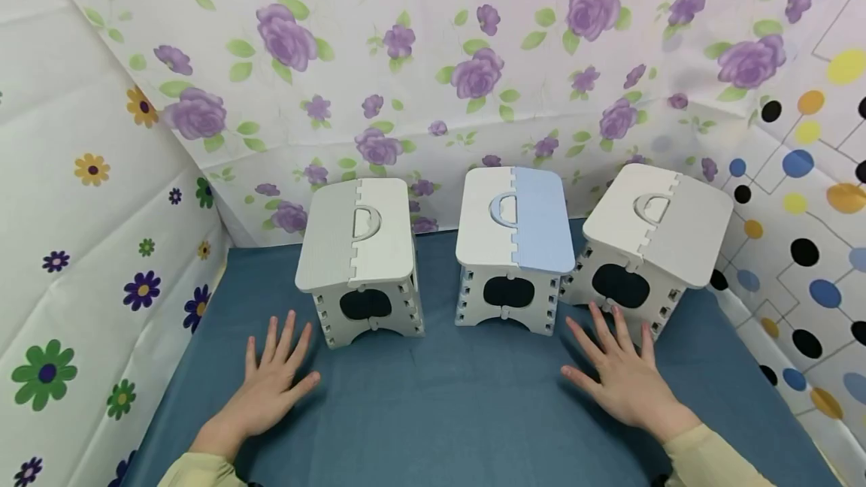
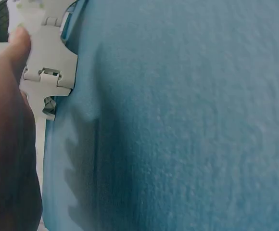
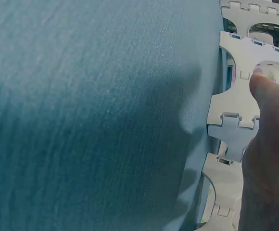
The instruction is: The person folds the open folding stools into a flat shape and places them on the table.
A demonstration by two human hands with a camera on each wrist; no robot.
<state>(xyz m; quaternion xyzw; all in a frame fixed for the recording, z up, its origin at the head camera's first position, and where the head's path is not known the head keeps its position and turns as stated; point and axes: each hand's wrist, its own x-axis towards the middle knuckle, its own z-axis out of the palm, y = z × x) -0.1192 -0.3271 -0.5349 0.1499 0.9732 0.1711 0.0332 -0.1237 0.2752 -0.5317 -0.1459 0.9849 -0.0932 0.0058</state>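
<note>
Three folding step stools stand unfolded in a row on a blue cloth. A grey-and-white stool (image 1: 386,239) is at the left, a white-and-blue stool (image 1: 483,239) in the middle, and another white-and-grey stool (image 1: 690,224) at the right, turned at an angle. My left hand (image 1: 268,385) is spread with straight fingers over the cloth, in front and to the left of the left stool. My right hand (image 1: 625,382) is spread likewise, its fingertips overlapping the lower front of the right stool in the head view; contact cannot be told. Both hands hold nothing.
The blue cloth (image 1: 433,412) covers the table. Behind the stools hangs a white sheet with purple roses (image 1: 476,74). A daisy-patterned sheet (image 1: 68,261) borders the left side, and a sheet with coloured dots (image 1: 805,216) borders the right.
</note>
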